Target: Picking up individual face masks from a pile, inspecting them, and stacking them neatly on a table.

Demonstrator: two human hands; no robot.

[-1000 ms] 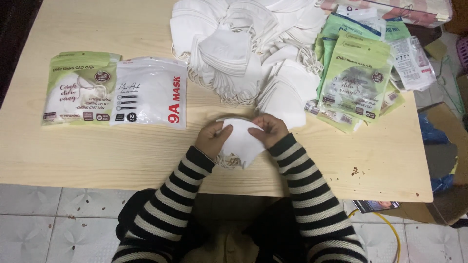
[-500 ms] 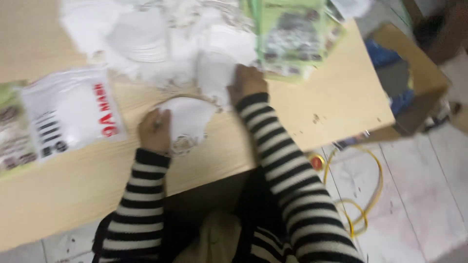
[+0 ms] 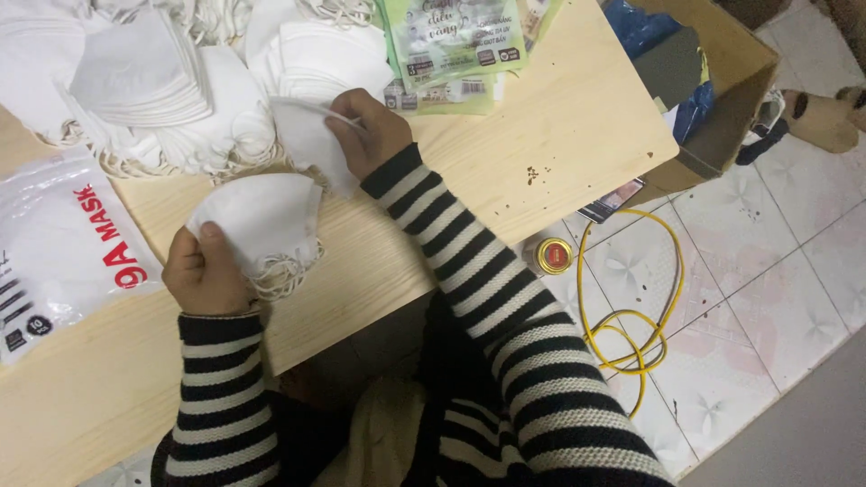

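A: Hands?
B: Left hand (image 3: pixel 203 271) fingers pinch a small stack of folded white masks (image 3: pixel 262 221) over the counter (image 3: pixel 559 126). Right hand (image 3: pixel 368 131) fingers grip one mask (image 3: pixel 307 144) at the loose pile (image 3: pixel 171 90).
A: Progress?
B: Early imo; pile big, stack thin.
A: Pkgs?
B: Clear white pouch, red lettering (image 3: pixel 63 252), far left. Green-white pouches (image 3: pixel 451 41) at top.

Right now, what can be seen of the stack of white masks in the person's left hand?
The stack of white masks is a small bundle of folded, fan-shaped masks of soft, non-woven-looking fabric, edges roughly aligned. Pale ear loops hang tangled from its lower right side onto the wooden table. The left hand grips its lower left corner, thumb on top. It lies low over the table, apart from the single mask that the right hand holds.
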